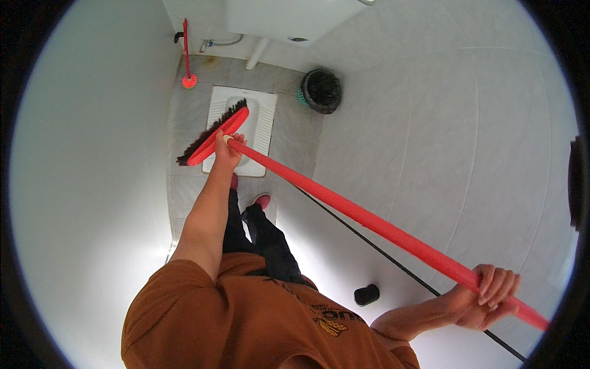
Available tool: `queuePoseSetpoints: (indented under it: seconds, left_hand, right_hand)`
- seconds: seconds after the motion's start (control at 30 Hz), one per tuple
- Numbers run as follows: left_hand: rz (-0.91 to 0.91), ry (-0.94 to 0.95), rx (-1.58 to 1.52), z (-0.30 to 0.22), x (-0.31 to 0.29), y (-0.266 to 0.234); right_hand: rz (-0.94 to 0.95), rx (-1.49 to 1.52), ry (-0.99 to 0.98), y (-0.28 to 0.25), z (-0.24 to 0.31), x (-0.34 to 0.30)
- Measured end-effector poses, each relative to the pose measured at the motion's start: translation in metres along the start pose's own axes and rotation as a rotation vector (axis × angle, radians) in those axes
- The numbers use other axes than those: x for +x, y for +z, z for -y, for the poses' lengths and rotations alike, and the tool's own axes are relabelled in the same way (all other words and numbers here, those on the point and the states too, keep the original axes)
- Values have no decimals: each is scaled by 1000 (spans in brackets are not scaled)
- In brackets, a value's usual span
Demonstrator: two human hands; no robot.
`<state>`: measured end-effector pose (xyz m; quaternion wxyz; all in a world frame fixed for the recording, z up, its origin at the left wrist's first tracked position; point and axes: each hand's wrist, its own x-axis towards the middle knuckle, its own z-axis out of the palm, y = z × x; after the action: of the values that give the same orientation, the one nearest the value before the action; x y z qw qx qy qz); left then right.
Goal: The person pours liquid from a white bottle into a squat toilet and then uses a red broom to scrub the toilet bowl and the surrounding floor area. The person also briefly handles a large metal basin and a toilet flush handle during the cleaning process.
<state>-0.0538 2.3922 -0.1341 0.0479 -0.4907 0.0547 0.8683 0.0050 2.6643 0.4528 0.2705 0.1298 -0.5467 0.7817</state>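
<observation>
both hands on a red broom [356, 211], slanting across a small tiled room.

the left hand [230, 150] is closed round the base of the broom's handle, right beside the broom head [238, 121]; the right hand [488, 295] grips the same handle close to its other end, near and to the right. the head, dark bristles facing far left, lies across the left part of a white squat toilet [265, 123] in view — whether it touches the surface cannot be told. beyond, to the far left, a red brush [189, 81] stands upright near the wall; a black-lined bin [335, 86] sits far right of the toilet, below a white tank [295, 15] — and a black cylinder [367, 295] is nearer, on the right.
</observation>
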Motion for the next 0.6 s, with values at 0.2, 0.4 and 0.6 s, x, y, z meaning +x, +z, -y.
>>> queuePoseSetpoints:
  seconds: [0.2, 0.4, 0.6]
  left_hand:
    - [8, -181, 115, 21, 15, 6]
    - [-5, -60, 170, 31, -4, 16]
    - [-23, -57, 155, 32, -1, -3]
  right_hand:
    - [1219, 279, 392, 21, -57, 41]
    - [216, -73, 169, -7, -46, 0]
    - [-115, -180, 202, -18, -66, 19]
